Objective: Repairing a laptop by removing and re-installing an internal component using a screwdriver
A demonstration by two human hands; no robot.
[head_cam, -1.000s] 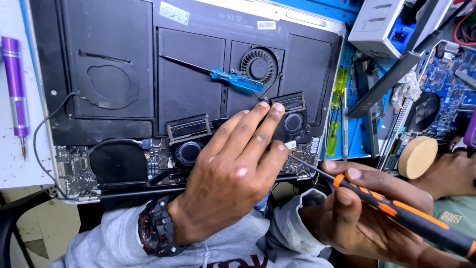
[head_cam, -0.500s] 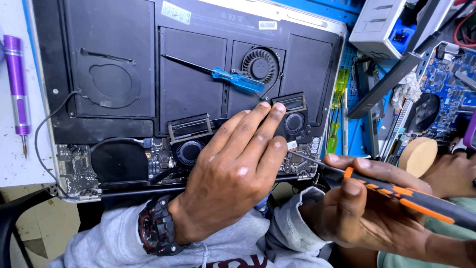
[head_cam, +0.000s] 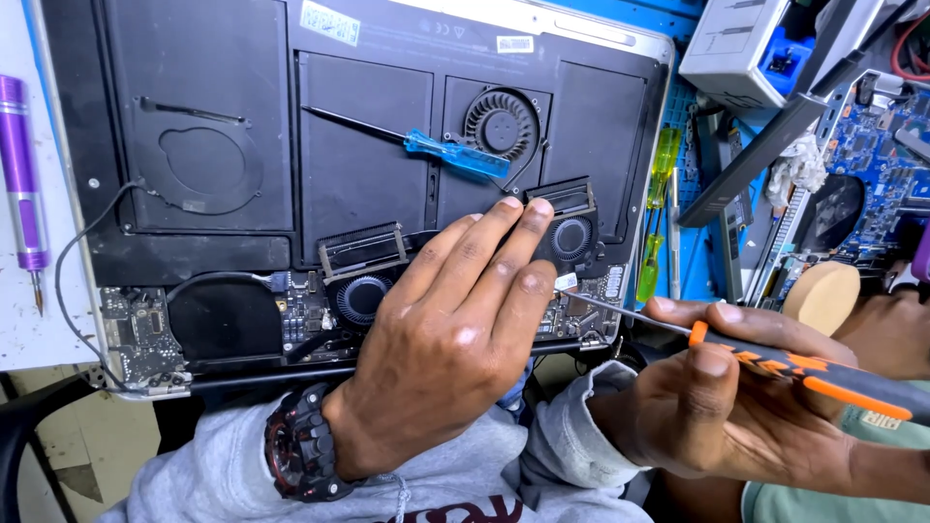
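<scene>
Squarely under the camera lay an opened laptop (head_cam: 232,126), its bottom cover off and its dark inner panels, a round fan (head_cam: 501,123) and two smaller fans near the lower edge on show. Both hands worked at that lower right part. The left hand (head_cam: 455,339) lay flat and open across the board, fingers stretched out together, the fingertips touching the black housing of the right small fan (head_cam: 570,235); it gripped nothing. A dark watch (head_cam: 302,444) sat on its wrist, above a grey sleeve. The right hand (head_cam: 722,397) was closed around the orange-and-black handle of a screwdriver (head_cam: 804,373), thumb on top. The thin metal shaft ran up and left, and its tip met the laptop's board just beside the left fingertips, near the right edge of the case.

A blue-handled screwdriver (head_cam: 455,155) rested on the panels, its blade pointing left, just below the round fan. A purple driver (head_cam: 19,174) lay on the white desk (head_cam: 19,320) left of the laptop. Yellow-green screwdrivers (head_cam: 661,194) lay just right of the case on a blue mat, and a blue circuit board (head_cam: 877,145) sat farther right, with a round wooden disc (head_cam: 821,295) below it.
</scene>
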